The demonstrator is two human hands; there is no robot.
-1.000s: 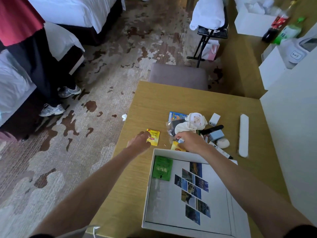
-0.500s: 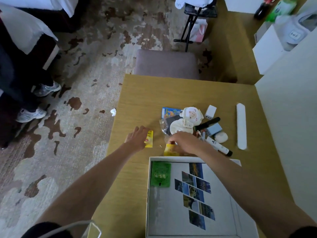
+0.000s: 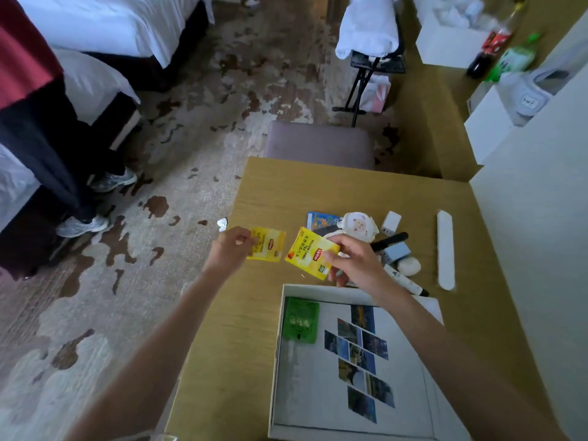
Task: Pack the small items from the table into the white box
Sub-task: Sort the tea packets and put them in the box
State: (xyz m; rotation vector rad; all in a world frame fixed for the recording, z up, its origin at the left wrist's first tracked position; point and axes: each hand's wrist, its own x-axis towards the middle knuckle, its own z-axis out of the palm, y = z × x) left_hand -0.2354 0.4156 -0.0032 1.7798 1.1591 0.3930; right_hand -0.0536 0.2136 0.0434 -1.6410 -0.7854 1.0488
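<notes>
Left sachet (image 3: 266,247) pinched in my left hand (image 3: 229,250), right sachet (image 3: 312,253) pinched in my right hand (image 3: 358,265), both over the table (image 3: 318,192) just beyond the far edge of the box (image 3: 275,377): I judge them best laid flat beside the green sachet (image 3: 300,319) in its far-left corner.

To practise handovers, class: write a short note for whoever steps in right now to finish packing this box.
Left grip: pinches left sachet, held up.
Right grip: holds right sachet, held up just beyond the box.
Done: green sachet lies in the box.
Left: both yellow sachets, then the pile on the table: toy, marker, charger, blue packet, long case.
</notes>
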